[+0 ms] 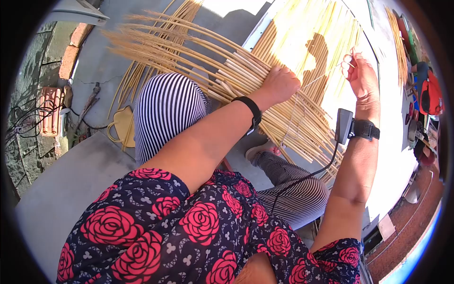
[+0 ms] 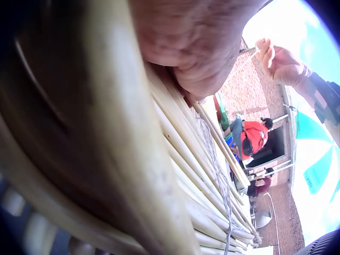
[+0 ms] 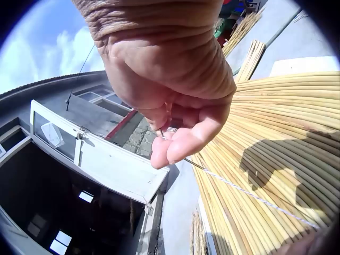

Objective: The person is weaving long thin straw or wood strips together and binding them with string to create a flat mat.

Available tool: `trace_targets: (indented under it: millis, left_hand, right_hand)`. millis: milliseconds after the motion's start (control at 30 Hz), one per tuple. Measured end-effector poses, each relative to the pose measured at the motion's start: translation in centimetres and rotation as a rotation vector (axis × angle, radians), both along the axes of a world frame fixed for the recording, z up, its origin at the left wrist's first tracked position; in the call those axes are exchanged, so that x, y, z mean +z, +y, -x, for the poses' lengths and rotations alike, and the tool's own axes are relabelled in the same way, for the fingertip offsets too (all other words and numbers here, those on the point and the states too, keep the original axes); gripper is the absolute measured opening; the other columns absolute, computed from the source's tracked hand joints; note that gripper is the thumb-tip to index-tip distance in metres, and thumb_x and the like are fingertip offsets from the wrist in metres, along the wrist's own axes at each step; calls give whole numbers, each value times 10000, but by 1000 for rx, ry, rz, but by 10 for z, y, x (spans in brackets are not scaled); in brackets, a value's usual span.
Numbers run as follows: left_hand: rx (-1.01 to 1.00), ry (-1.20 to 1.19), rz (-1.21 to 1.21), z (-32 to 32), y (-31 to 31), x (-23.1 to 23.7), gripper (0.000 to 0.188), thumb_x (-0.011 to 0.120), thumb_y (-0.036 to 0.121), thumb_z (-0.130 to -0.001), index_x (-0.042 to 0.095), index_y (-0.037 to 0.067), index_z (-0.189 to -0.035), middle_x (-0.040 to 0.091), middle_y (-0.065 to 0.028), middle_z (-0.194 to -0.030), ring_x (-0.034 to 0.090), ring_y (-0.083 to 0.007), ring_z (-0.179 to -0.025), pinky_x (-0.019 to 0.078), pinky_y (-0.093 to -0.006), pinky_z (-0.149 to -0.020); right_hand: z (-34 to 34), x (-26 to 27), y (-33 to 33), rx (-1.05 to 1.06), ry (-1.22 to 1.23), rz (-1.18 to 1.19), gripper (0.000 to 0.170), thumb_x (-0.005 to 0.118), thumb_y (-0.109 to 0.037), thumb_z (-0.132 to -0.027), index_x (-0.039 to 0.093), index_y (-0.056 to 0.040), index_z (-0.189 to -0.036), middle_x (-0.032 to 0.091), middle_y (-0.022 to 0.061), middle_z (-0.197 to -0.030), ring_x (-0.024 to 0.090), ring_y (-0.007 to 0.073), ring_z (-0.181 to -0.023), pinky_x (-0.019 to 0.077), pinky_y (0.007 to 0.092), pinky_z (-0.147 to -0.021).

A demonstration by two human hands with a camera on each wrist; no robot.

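My left hand (image 1: 279, 85) grips reed stalks (image 1: 241, 71) that lie slantwise in a row over my knee and the white surface, some with feathery ends. In the left wrist view its curled fingers (image 2: 199, 79) lie over stalks bound with loose strands of twine (image 2: 220, 175). Raised to the right, my right hand (image 1: 362, 75) pinches a thin, dark needle (image 3: 195, 164). From it a white twine (image 3: 255, 196) runs taut back toward the left hand. Below the right hand spreads a flat layer of stalks (image 3: 287, 133), partly in hand shadow.
More feathery stalks (image 1: 182, 19) lie on the floor at upper left, near a yellow cup-like thing (image 1: 124, 125). Another stalk bundle (image 1: 396, 47) is at far right. A person in red (image 2: 255, 137) is in the background. A cable (image 1: 326, 166) hangs from my right wrist camera.
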State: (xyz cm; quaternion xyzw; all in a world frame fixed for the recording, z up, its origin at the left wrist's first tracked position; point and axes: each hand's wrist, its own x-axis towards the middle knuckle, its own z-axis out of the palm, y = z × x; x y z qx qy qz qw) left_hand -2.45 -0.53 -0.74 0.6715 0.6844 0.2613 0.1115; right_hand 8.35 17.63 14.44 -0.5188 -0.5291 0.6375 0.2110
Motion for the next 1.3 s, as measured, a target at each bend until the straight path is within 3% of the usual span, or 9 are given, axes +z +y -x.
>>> trace_targets:
  millis: [100, 133, 267, 333, 467, 533, 733, 967, 1300]
  left_hand:
    - [-19, 16, 8, 2, 0, -3, 122, 597, 245, -829, 672, 165, -775, 622, 20, -798, 571, -192, -884, 394, -396, -798]
    - [-29, 24, 8, 1, 0, -2, 125, 595, 248, -831, 675, 167, -778, 624, 19, -801, 571, -194, -886, 395, -397, -797]
    - [-12, -28, 32, -2, 0, -1, 121, 591, 242, -829, 680, 172, -785, 632, 17, -810, 574, -201, -891, 395, -401, -795]
    - [-17, -10, 36, 0, 1, 1, 120, 588, 237, -828, 680, 172, -786, 635, 16, -811, 575, -203, -894, 395, -402, -797]
    - [7, -55, 17, -2, 2, -1, 132, 577, 203, -810, 688, 177, -742, 651, 12, -804, 577, -197, -906, 386, -397, -821]
    - [9, -37, 12, -2, 2, -2, 137, 575, 202, -810, 687, 177, -734, 648, 14, -799, 575, -196, -901, 384, -394, -825]
    - [13, -64, 7, -1, 3, 1, 113, 596, 236, -816, 675, 165, -777, 634, 17, -794, 567, -196, -884, 381, -394, -806]
    - [1, 16, 60, -1, 2, 6, 126, 583, 238, -819, 672, 168, -764, 631, 15, -792, 569, -198, -888, 388, -397, -812]
    - [7, -2, 22, -1, 3, 0, 147, 565, 259, -834, 671, 175, -775, 628, 17, -806, 564, -202, -898, 390, -404, -809]
  right_hand:
    - [-17, 57, 57, 300, 552, 55, 175, 515, -173, -967, 580, -12, -987, 592, 66, -782, 622, 186, -788, 516, 484, -920]
    - [-10, 96, 76, 228, 484, -116, 140, 538, -151, -951, 587, -20, -935, 584, 64, -753, 612, 182, -811, 474, 500, -977]
    - [44, 256, 54, 326, 336, -1022, 302, 585, -270, -922, 551, -21, -1092, 580, 123, -1036, 588, 182, -882, 449, 344, -843]
    - [57, 274, 44, 385, 208, -1202, 381, 594, -307, -917, 524, -23, -1161, 572, 152, -1137, 580, 191, -909, 443, 327, -810]
    - [68, 210, 62, 517, -101, -1104, 547, 628, -370, -888, 451, -34, -1281, 572, 166, -1161, 593, 230, -976, 495, 389, -908]
    - [66, 114, 64, 505, -68, -909, 218, 595, -221, -927, 641, -54, -1059, 653, 44, -1000, 604, 161, -1012, 382, 333, -1035]
    - [17, -53, 14, 747, -431, -411, 155, 698, -154, -845, 691, -58, -966, 671, -9, -909, 602, 107, -906, 462, 274, -877]
    - [-38, -84, -41, 691, -471, 7, 184, 698, -93, -825, 698, -68, -1007, 691, 25, -882, 613, 116, -826, 503, 275, -797]
    - [-44, -111, -51, 767, -608, -326, 178, 636, -203, -879, 656, -58, -982, 680, 44, -886, 601, 144, -779, 494, 307, -744]
